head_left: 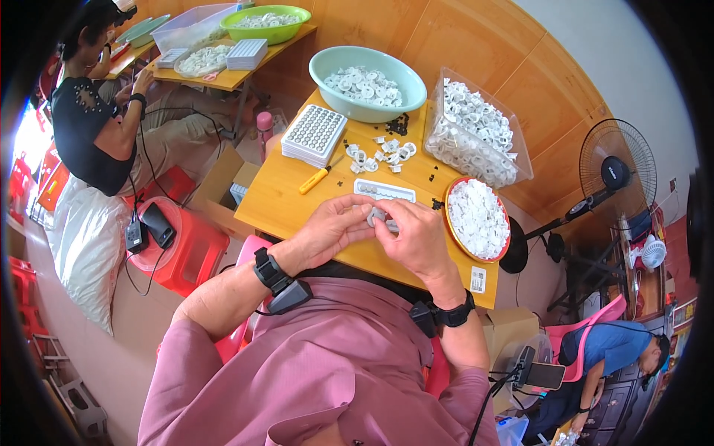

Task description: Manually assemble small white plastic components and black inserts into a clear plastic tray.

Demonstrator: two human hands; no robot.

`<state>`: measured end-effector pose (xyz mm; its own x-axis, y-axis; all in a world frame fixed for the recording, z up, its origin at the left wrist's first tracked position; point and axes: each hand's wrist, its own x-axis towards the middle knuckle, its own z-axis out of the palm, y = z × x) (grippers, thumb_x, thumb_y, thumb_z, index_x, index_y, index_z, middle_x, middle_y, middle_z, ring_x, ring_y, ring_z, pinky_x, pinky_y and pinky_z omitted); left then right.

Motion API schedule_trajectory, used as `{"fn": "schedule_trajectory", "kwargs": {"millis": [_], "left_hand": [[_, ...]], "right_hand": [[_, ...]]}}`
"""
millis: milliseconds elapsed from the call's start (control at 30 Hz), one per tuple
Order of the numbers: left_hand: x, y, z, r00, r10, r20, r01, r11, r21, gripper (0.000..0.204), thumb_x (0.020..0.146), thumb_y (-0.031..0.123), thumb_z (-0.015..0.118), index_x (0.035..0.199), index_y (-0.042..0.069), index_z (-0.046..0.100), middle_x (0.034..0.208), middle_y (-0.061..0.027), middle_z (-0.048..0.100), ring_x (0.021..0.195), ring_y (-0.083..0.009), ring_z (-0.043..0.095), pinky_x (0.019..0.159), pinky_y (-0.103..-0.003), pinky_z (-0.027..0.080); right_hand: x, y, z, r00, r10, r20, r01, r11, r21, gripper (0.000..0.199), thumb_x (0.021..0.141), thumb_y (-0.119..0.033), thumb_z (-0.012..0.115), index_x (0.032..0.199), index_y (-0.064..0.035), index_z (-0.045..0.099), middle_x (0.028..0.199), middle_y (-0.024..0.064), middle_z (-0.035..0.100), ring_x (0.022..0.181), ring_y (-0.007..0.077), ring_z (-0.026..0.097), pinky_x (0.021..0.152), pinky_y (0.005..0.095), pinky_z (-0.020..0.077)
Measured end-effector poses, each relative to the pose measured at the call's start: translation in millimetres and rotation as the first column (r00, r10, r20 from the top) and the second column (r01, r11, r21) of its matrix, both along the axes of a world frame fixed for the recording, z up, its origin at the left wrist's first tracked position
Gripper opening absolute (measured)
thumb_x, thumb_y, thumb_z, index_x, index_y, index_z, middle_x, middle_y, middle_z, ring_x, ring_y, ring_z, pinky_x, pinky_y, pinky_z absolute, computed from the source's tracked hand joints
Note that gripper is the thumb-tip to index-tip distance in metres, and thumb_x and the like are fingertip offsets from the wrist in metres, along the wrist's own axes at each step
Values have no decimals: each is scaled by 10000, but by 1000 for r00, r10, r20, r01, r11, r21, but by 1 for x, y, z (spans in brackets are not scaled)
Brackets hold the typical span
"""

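Note:
Over the near edge of the wooden table (286,204), my left hand (331,229) and my right hand (415,234) meet fingertip to fingertip. Both are closed on a small whitish-grey plastic part (376,216), pinched between thumbs and forefingers. Fingers cover much of it, so its exact kind cannot be made out. Just beyond my hands lies a white slotted tray (401,193), partly hidden by them. Several loose white plastic parts (396,154) lie past that tray. To the left is a screwdriver (315,181) with a yellow-orange handle.
Stacked white trays (315,132) stand at the left, behind them a teal basin (325,73) of white parts. A clear bin (470,160) and a red-rimmed round tray (506,236) of white pieces stand right. Black bits (399,124) lie beside the basin. A fan (616,171) stands beyond.

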<state>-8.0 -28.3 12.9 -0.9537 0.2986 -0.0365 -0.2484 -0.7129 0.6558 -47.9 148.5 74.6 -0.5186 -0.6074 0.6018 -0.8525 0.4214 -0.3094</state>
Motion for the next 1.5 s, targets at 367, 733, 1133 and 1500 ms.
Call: {"fn": "schedule_trajectory", "kwargs": {"millis": [367, 733, 1133, 1500], "left_hand": [[2, 2, -1, 999, 23, 28, -24, 1000, 16, 263, 1028, 155, 571, 1238, -1, 541, 1195, -115, 616, 1104, -179, 632, 1019, -339, 534], [-1, 2, 3, 984, 175, 44, -176, 984, 34, 239, 1008, 120, 589, 1216, 10, 547, 1199, -120, 619, 1097, -230, 647, 968, -366, 547], [3, 3, 3, 987, 163, -5, -163, 985, 48, 223, 1006, 77, 577, 1211, 11, 520, 1171, -125, 614, 1084, -242, 647, 974, -373, 542], [-2, 1, -6, 986, 160, 52, -161, 987, 14, 238, 1015, 137, 586, 1211, 17, 525, 1179, -116, 617, 1062, -200, 652, 949, -327, 554]], "right_hand": [[2, -5, -11, 994, -14, -104, 15, 1000, 9, 169, 787, -63, 714, 947, -16, 684, 838, 132, 714, 720, 311, 689, 663, 394, 555], [-2, -11, -11, 998, 17, 64, -13, 998, -69, 292, 741, -78, 778, 1001, -50, 649, 919, 115, 708, 778, 305, 690, 698, 393, 545], [0, -10, -6, 996, 7, -86, -12, 998, -56, 240, 710, -63, 756, 936, -66, 675, 919, 89, 719, 775, 280, 696, 676, 374, 519], [-8, -7, -11, 977, 43, 210, -28, 997, -74, 252, 779, -99, 749, 1021, -57, 689, 977, 119, 720, 806, 298, 698, 744, 390, 547]]}}
